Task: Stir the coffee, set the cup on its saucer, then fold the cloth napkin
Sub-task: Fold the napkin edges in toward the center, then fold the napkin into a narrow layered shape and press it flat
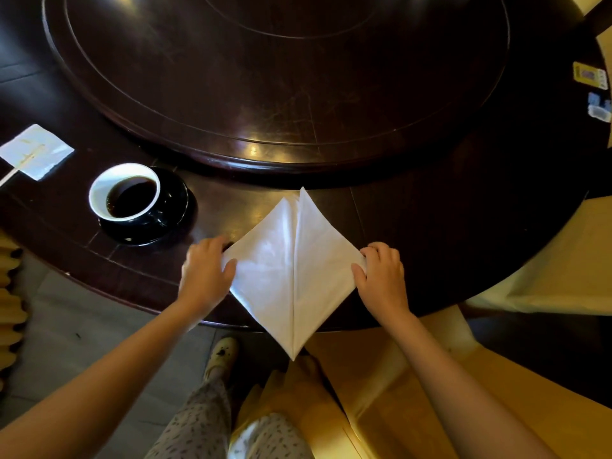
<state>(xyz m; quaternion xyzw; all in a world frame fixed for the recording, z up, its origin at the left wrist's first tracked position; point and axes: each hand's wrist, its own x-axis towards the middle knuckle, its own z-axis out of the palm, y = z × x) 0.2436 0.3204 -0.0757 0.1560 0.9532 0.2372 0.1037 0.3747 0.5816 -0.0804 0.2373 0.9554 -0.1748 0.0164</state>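
Napkin (293, 270): white cloth folded to a diamond at the table's (430, 233) near edge, its near tip overhanging.
Axis: centre crease runs straight away from the person.
Left hand (205, 273): pinching the left corner.
Right hand (381, 276): pinching the right corner, likely readying the next fold.
Cup (127, 193): resting on its saucer (178, 197), left of the napkin.

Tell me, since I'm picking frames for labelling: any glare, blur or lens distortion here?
Head view: bright glare patches on the dark table near the white napkin; wide-angle bending curves the table edge; the cup, left hand and right hand look reasonably sharp; corners are dim.
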